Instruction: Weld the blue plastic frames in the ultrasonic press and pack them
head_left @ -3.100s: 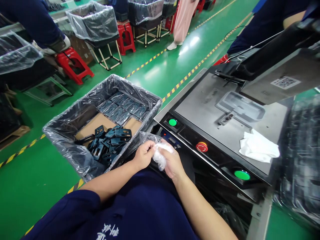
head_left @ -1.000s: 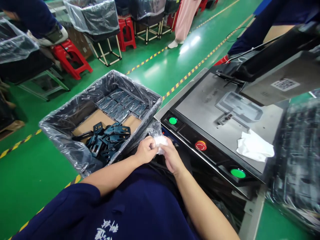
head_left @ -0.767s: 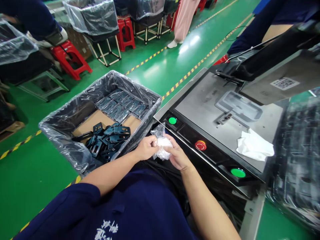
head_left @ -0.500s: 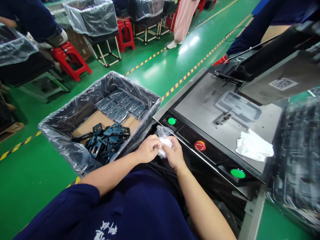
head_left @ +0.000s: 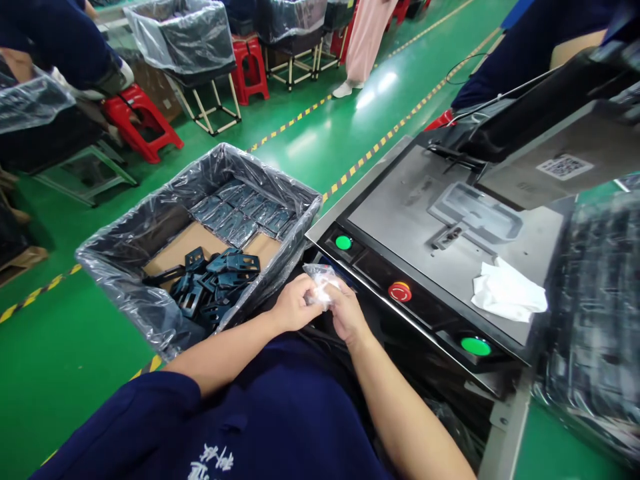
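Note:
Between my hands, in front of my body, is a small clear plastic bag (head_left: 319, 272) with something white inside that I cannot make out. My left hand (head_left: 295, 305) is closed on the bag's left side. My right hand (head_left: 347, 313) grips it from the right, thumb and fingers pressed together. Both hands are near the front edge of a machine with a metal work plate (head_left: 395, 207). To their left is a plastic-lined bin (head_left: 125, 273) with loose dark plastic parts (head_left: 215, 277) on cardboard and bagged parts (head_left: 240, 210) in rows behind.
The machine's front panel bears green buttons (head_left: 343, 242) and a red stop button (head_left: 400, 292). A white cloth (head_left: 510, 291) lies on the plate. Plastic-wrapped dark trays (head_left: 595, 313) are stacked at right. Red stools (head_left: 143, 123), other lined bins (head_left: 185, 40) and people are beyond.
The bag has turned and shifted slightly left between my hands, and its top is lower. My right fingers have moved over its right side. The surroundings look the same.

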Demonstrator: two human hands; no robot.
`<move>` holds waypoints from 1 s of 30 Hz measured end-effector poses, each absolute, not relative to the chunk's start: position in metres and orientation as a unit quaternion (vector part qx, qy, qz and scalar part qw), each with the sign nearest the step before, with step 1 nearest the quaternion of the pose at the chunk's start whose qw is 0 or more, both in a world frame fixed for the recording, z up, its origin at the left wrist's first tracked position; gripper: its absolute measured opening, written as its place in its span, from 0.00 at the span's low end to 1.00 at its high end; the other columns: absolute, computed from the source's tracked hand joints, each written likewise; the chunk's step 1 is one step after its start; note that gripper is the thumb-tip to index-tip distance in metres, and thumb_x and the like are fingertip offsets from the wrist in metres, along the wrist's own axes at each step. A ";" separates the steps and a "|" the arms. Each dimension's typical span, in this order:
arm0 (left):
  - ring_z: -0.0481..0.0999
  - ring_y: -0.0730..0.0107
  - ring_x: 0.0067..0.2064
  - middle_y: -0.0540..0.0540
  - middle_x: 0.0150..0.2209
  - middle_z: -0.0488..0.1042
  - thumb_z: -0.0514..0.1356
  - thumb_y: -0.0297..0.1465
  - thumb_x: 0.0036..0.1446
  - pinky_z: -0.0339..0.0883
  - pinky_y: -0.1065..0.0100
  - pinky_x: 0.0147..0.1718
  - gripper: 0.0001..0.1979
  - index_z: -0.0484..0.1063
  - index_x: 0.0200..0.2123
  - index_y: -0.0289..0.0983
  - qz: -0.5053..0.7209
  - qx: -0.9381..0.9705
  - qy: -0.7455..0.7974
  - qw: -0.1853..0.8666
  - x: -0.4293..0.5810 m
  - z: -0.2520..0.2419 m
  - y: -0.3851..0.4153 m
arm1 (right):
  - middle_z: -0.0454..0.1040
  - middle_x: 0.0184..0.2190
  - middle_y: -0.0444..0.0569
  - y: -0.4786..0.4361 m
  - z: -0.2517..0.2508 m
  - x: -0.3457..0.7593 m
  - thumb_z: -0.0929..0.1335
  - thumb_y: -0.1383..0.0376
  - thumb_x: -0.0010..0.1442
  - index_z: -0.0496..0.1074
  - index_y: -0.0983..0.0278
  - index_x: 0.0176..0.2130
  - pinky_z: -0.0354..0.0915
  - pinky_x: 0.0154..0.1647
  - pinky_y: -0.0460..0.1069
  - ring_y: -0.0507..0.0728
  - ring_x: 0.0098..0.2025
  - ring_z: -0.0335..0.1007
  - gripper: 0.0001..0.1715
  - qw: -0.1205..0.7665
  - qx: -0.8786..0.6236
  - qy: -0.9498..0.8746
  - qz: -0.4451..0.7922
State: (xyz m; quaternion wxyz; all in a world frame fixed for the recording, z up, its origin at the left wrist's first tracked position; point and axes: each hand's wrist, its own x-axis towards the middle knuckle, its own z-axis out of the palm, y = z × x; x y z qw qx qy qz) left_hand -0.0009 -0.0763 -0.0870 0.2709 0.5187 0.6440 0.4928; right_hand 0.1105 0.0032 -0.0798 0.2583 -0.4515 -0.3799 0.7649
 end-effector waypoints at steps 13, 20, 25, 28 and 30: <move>0.57 0.77 0.25 0.57 0.23 0.57 0.59 0.25 0.44 0.53 0.73 0.24 0.10 0.58 0.26 0.38 0.539 0.395 0.631 0.395 -0.003 -0.086 -0.061 | 0.73 0.29 0.41 0.007 -0.086 0.123 0.77 0.63 0.39 0.69 0.61 0.33 0.65 0.35 0.49 0.53 0.30 0.67 0.20 0.289 -0.389 -0.417 0.769; 0.59 0.73 0.29 0.52 0.26 0.59 0.55 0.23 0.48 0.53 0.69 0.28 0.09 0.57 0.23 0.38 0.515 0.522 0.645 0.215 -0.001 -0.082 -0.061 | 0.71 0.29 0.40 0.001 -0.095 0.114 0.76 0.62 0.38 0.67 0.62 0.32 0.64 0.36 0.49 0.52 0.30 0.66 0.21 0.361 -0.405 -0.411 0.732; 0.61 0.71 0.31 0.50 0.30 0.60 0.53 0.21 0.49 0.57 0.68 0.31 0.07 0.58 0.27 0.39 0.506 0.563 0.620 0.206 0.000 -0.078 -0.068 | 0.67 0.26 0.39 -0.001 -0.098 0.117 0.75 0.61 0.41 0.66 0.62 0.32 0.61 0.32 0.47 0.51 0.28 0.62 0.20 0.394 -0.452 -0.474 0.645; 0.63 0.67 0.36 0.48 0.34 0.61 0.55 0.21 0.43 0.61 0.65 0.35 0.12 0.59 0.32 0.39 0.483 0.596 0.601 0.225 0.001 -0.073 -0.073 | 0.63 0.24 0.38 -0.004 -0.096 0.117 0.73 0.59 0.43 0.62 0.61 0.30 0.59 0.29 0.47 0.50 0.26 0.58 0.17 0.413 -0.501 -0.521 0.553; 0.64 0.66 0.38 0.47 0.36 0.61 0.57 0.22 0.40 0.62 0.65 0.37 0.16 0.59 0.34 0.40 0.471 0.604 0.600 0.233 0.003 -0.072 -0.075 | 0.61 0.22 0.37 -0.007 -0.094 0.115 0.71 0.59 0.44 0.60 0.60 0.27 0.57 0.28 0.47 0.50 0.25 0.55 0.15 0.419 -0.533 -0.559 0.478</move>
